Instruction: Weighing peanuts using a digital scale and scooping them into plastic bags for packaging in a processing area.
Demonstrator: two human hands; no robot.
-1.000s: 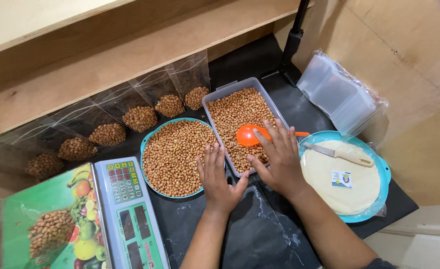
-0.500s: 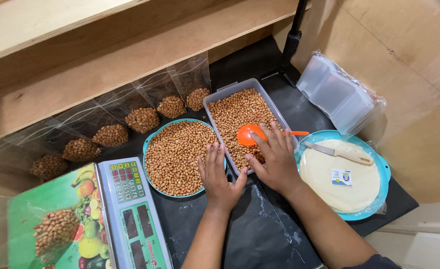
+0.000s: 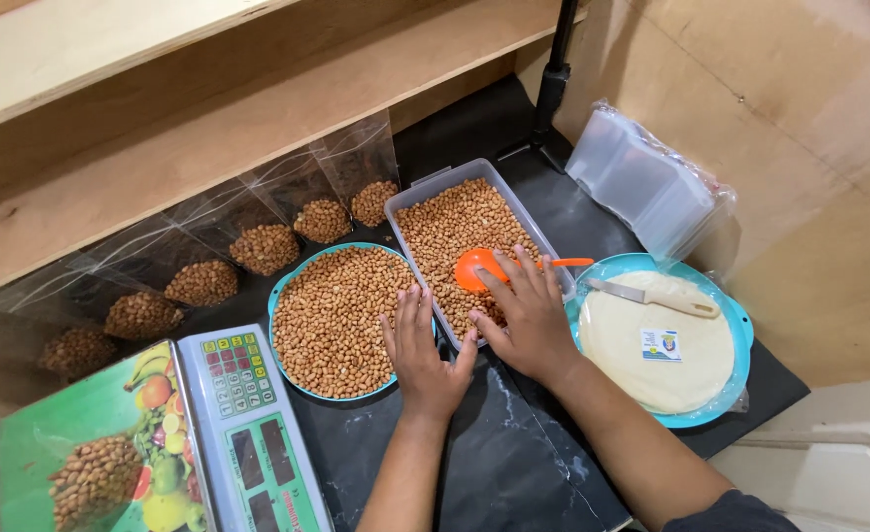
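Since a second ago both hands have barely shifted. At frame centre the left hand (image 3: 423, 350) lies flat and open between the round blue tray of peanuts (image 3: 341, 317) and the clear rectangular tub of peanuts (image 3: 467, 241); the right hand (image 3: 524, 315), fingers spread and gripping nothing, rests on the tub's near end beside the orange scoop (image 3: 484, 266). Sorting looks steady, unchanged.

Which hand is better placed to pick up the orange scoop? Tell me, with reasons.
Right. The right hand already lies over the rectangular peanut tub, fingertips touching the orange scoop. The left hand rests flat at the tub's near corner, farther from it.
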